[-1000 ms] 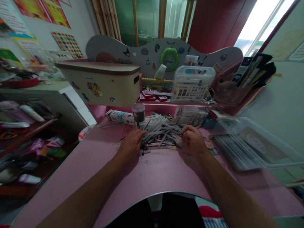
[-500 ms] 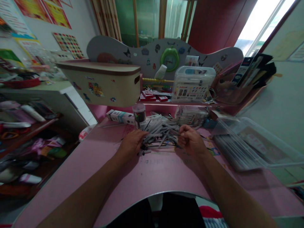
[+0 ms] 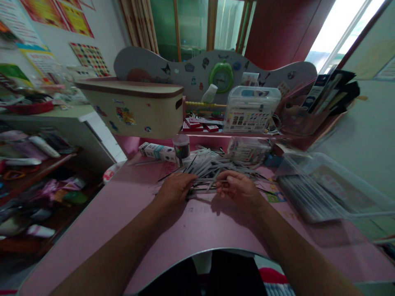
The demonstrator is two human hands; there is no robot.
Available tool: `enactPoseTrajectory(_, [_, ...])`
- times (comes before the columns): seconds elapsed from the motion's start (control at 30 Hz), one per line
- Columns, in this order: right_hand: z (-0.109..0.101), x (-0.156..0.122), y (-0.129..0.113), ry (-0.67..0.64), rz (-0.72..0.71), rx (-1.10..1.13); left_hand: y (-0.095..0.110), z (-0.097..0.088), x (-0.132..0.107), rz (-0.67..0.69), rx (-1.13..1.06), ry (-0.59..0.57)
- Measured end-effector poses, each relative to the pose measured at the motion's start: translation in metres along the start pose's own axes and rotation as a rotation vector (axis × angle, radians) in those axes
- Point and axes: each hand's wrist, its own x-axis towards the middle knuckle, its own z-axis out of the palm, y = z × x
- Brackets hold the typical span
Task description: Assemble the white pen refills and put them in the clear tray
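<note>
White plastic-looking stick: one thin pale stick (image 3: 207, 179) sits between both hands, just over the near edge of the heap.
Right hand: from my end the right hand (image 3: 239, 188) has thumb and fingertips pinched on that stick.
Left hand: the left hand (image 3: 175, 190) is curled palm-down at the stick's other end; I can't tell what its fingers grip.
Heap: loose pale and dark sticks (image 3: 205, 161), crisscrossed.
Pink desk: glossy-ish pink top (image 3: 197, 232), curved front edge, faint lettering near the hands.
Back of desk: clear cup (image 3: 181, 142) and printed carton (image 3: 157, 152) left, clear open bin (image 3: 367, 211) right.
Shelf above: cream lidded box (image 3: 138, 119), green clock (image 3: 221, 77), clear carry case (image 3: 251, 109).
Room: posters (image 3: 75, 18) and cluttered wooden shelves (image 3: 52, 166) left, patterned curtain (image 3: 140, 26) behind, bright window (image 3: 342, 37) right.
</note>
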Motion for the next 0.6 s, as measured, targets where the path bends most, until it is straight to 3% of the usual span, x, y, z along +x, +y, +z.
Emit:
enactPoseTrajectory(0.2, [0.001, 0.005, 0.015, 0.019, -0.027, -0.079, 0.008, 0.002, -0.007, 0.012, -0.105, -0.022])
enactPoseTrajectory(0.3, [0.005, -0.001, 0.019, 0.063, -0.045, -0.196, 0.012, -0.001, -0.006, -0.085, -0.297, -0.038])
enactPoseTrajectory(0.37, [0.012, -0.008, 0.019, 0.043, -0.075, -0.399, 0.011, -0.003, -0.003, -0.191, -0.442, -0.003])
enactPoseTrajectory(0.5, [0.034, -0.015, 0.018, -0.163, -0.284, -1.011, 0.005, -0.005, 0.002, -0.323, -0.589, 0.186])
enactPoseTrajectory(0.6, [0.046, -0.012, 0.022, -0.366, -0.395, -1.265, 0.003, -0.005, 0.004, -0.352, -0.639, 0.290])
